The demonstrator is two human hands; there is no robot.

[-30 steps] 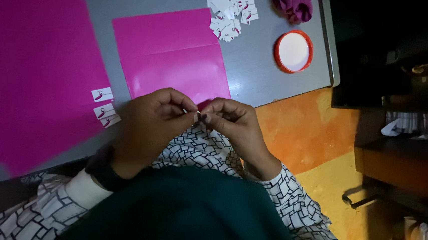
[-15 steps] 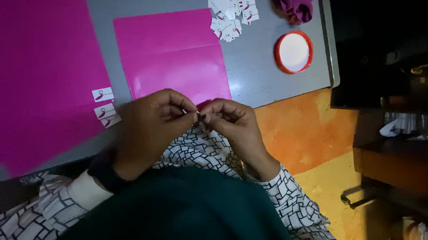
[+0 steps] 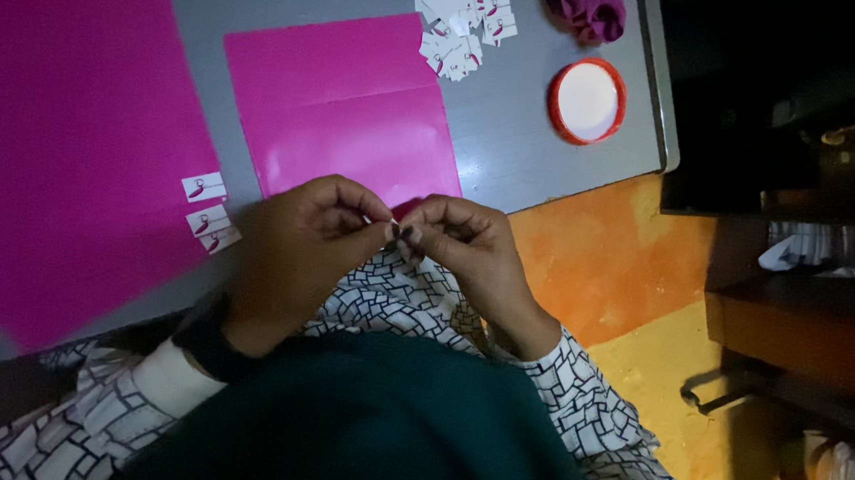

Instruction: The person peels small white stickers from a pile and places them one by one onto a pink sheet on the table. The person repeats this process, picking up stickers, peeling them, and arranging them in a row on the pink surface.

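Observation:
My left hand (image 3: pixel 296 251) and my right hand (image 3: pixel 462 252) meet fingertip to fingertip at the near edge of the grey table (image 3: pixel 514 146). Both pinch one tiny pale piece (image 3: pixel 392 230) between thumbs and forefingers; it is mostly hidden by the fingers. Just beyond the hands lies a small pink sheet (image 3: pixel 346 114). A large pink sheet (image 3: pixel 63 144) covers the table's left side. Three small white stickers (image 3: pixel 207 213) sit by its right edge, close to my left hand.
A heap of several small white stickers (image 3: pixel 463 17) lies at the far side of the table. A red-rimmed white lid (image 3: pixel 586 101) sits near the right edge, with a purple cloth (image 3: pixel 590 3) behind it. Dark furniture (image 3: pixel 798 106) stands to the right over an orange floor (image 3: pixel 607 253).

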